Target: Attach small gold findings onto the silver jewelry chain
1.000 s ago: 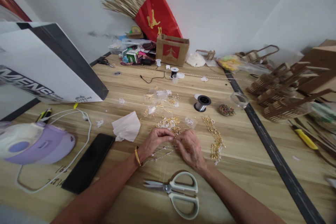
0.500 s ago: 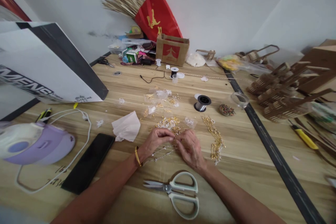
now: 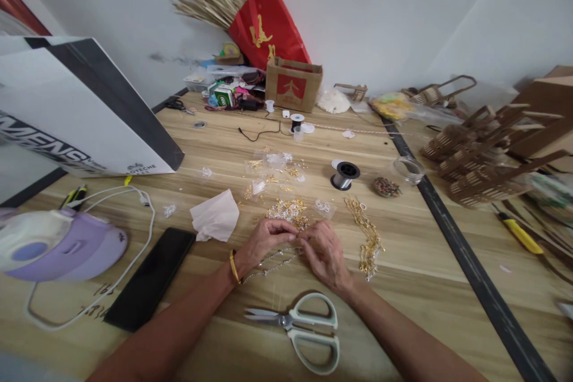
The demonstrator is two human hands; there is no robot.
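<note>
Beside the beads (image 3: 286, 210), left hand (image 3: 268, 242) and right hand (image 3: 326, 255) meet, fingertips pinched narrow, on what is too small to tell; the chain (image 3: 265, 272) lies between the wrists, beyond the scissors (image 3: 283, 320)

Craft workshop: loose gold-and-silver bits (image 3: 286, 210), spool (image 3: 345, 176), scissors (image 3: 285, 321), wooden table (image 3: 421, 268).

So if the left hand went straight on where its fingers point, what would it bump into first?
Most likely the right hand. The left hand points its fingers right at the other one's fingertips, and they look nearly touching, though the exact gap is hard to tell.
</note>
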